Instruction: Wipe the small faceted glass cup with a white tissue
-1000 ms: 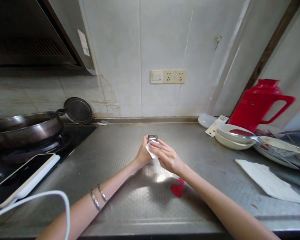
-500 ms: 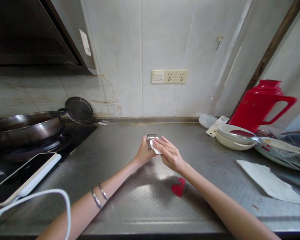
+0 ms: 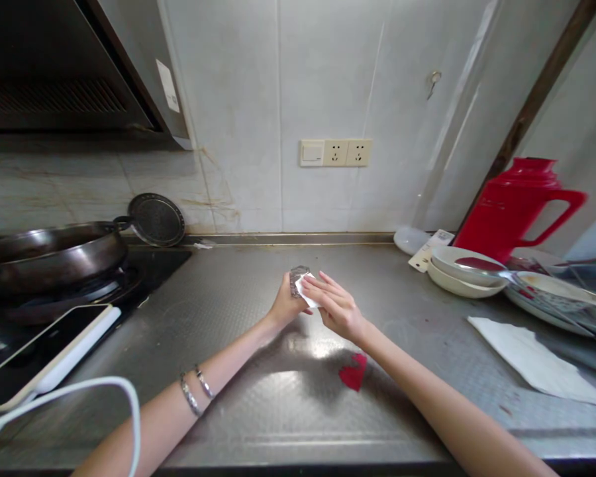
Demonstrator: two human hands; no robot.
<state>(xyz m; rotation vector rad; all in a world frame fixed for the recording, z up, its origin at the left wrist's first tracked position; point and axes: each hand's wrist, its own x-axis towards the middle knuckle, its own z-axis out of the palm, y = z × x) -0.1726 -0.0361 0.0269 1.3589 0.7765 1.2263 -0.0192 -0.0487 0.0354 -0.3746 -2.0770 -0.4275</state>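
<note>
In the middle of the counter, my left hand is closed around a small silvery object with a dark pattern; its kind I cannot make out. A white piece of tissue lies against the object's right side. My right hand presses this tissue on with its fingers, which lie fairly straight and close together. Part of the silvery object is hidden by the tissue and the hands. Below my right hand, a red heart-shaped cutout with an uneven top edge rests on the steel counter.
On the left are a pan on the stove, a round dark lid, a phone-like device and a white cable. A red thermos jug, stacked bowls and a white paper towel stand or lie right.
The silvery object has tilted slightly in my left hand, and the tissue on it has shifted a little to the left. Both hands otherwise stay almost where they were.
</note>
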